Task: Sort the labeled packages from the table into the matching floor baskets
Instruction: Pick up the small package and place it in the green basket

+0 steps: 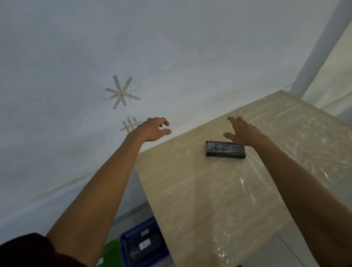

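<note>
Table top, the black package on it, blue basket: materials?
Table: looks like pale wood-grain laminate under clear film; glare creases show. Black package: glossy plastic wrap, likely; streaky highlights. Blue basket: moulded plastic, seemingly; ribbed rim.

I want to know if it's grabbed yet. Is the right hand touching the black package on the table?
Cannot tell. In the head view the right hand, fingers spread, overlaps the far edge of the black package, so neither a gap nor contact shows plainly.

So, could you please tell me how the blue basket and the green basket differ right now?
The blue basket shows most of its inside, while the green basket is mostly hidden behind the left arm. The blue basket holds a dark package with a white label; the green basket's contents cannot be seen. Both sit on the floor, side by side, beside the table.
</note>
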